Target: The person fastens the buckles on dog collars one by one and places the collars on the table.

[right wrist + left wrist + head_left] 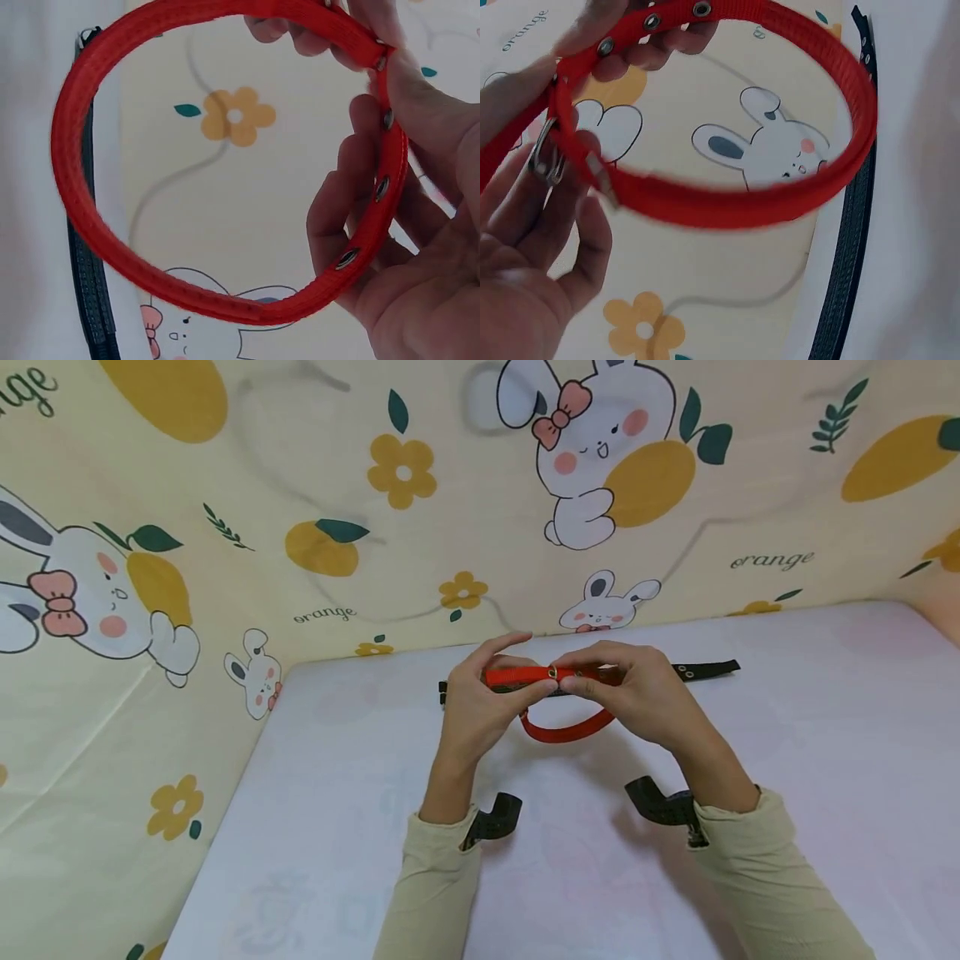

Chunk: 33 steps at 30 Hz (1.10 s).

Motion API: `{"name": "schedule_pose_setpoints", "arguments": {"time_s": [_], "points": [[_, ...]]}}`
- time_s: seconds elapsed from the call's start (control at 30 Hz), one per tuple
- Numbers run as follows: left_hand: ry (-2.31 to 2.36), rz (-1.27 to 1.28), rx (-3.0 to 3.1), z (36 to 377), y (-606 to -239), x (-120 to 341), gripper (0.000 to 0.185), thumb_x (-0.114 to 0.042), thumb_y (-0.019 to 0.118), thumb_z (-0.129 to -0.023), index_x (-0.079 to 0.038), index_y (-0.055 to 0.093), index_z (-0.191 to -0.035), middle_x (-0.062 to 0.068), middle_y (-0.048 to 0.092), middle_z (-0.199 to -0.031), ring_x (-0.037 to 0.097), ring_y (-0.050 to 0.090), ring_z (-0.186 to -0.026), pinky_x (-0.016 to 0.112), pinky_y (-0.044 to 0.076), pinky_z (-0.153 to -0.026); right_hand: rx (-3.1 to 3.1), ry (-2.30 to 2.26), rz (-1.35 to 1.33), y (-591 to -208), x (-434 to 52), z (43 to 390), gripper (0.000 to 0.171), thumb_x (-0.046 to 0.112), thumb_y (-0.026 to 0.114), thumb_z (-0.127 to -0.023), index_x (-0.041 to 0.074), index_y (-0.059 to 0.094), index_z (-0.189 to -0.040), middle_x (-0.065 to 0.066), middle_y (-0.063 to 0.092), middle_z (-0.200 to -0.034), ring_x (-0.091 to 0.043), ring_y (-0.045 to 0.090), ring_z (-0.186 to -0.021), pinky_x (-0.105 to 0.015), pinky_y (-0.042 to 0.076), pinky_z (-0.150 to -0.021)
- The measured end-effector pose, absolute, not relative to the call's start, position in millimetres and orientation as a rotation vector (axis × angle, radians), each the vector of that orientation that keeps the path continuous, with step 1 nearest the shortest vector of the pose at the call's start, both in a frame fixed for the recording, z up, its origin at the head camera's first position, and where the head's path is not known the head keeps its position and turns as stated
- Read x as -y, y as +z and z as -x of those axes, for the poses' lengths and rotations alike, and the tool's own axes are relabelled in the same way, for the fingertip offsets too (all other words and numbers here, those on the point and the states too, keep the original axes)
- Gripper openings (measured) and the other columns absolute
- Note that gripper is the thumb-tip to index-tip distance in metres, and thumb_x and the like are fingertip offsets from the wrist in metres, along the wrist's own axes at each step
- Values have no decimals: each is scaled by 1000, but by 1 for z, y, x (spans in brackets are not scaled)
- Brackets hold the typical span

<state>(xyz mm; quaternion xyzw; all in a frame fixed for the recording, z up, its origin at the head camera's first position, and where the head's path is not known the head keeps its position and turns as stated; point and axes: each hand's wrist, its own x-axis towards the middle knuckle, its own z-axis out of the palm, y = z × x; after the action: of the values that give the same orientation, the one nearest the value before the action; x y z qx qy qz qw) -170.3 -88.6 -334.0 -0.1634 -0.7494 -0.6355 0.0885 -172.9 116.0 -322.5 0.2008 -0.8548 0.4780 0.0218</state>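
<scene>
Both hands hold a red collar point(567, 734), bent into a closed loop, above the white tabletop. My left hand point(474, 714) pinches it near the metal buckle point(549, 154), where the strap overlaps. On the other side, my right hand point(647, 695) grips the strap part with metal eyelets point(382, 189) between thumb and fingers. The fingertips of the two hands nearly meet in the head view. In both wrist views the loop hangs round and wide. A black collar point(708, 671), also with eyelets, lies stretched out on the table behind the hands.
The white table point(337, 793) ends at a cream backdrop point(420, 543) printed with rabbits, oranges and flowers. A black curved piece sticks out from the left cuff point(442, 843), and another from the right cuff point(742, 827).
</scene>
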Motion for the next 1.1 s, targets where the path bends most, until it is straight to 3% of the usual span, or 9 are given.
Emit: {"name": "schedule_pose_setpoints", "arguments": {"time_s": [0.27, 0.4, 0.5, 0.73, 0.97, 1.1], "points": [[-1908, 476, 2201, 167, -332, 85, 63, -10, 84, -80, -21, 59, -136, 15, 71, -97, 26, 60, -74, 25, 50, -64, 2457, 1619, -847, -327, -115, 173, 31, 9, 63, -97, 14, 67, -127, -2, 65, -126, -9, 58, -111, -19, 54, -86], [-1888, 477, 2229, 167, -330, 88, 54, -10, 82, -81, -15, 62, -131, 12, 70, -104, 20, 62, -90, 26, 51, -74, 2414, 1738, -771, -325, -116, 172, 33, 10, 60, -98, 12, 62, -131, -2, 61, -127, -9, 59, -115, -15, 50, -95], [-1901, 405, 2253, 169, -330, 89, 42, -12, 80, -84, -10, 67, -124, 12, 70, -106, 15, 62, -99, 26, 52, -81, 2402, 1799, -708, -323, -115, 173, 36, 9, 60, -98, 10, 58, -134, -2, 61, -121, -11, 61, -111, -16, 50, -95], [-2062, 277, 2180, 172, -332, 90, 31, -12, 77, -87, -7, 72, -118, 13, 73, -110, 18, 65, -99, 27, 56, -78, 2354, 1878, -688, -325, -116, 175, 41, 11, 60, -99, 11, 52, -139, -4, 59, -114, -19, 62, -105, -16, 51, -91], [-1961, 204, 2260, 170, -333, 87, 30, -12, 82, -82, -8, 77, -111, 11, 76, -105, 18, 65, -88, 25, 55, -70, 2462, 1818, -665, -326, -113, 173, 41, 22, 62, -99, 15, 54, -139, -4, 56, -135, -23, 62, -116, -20, 50, -95], [-1841, 262, 2339, 171, -333, 85, 29, -14, 82, -81, -10, 77, -110, 9, 77, -105, 18, 66, -87, 24, 53, -67, 2448, 1721, -683, -324, -110, 173, 35, 23, 64, -98, 17, 60, -133, 0, 61, -132, -18, 63, -117, -24, 48, -97]]}}
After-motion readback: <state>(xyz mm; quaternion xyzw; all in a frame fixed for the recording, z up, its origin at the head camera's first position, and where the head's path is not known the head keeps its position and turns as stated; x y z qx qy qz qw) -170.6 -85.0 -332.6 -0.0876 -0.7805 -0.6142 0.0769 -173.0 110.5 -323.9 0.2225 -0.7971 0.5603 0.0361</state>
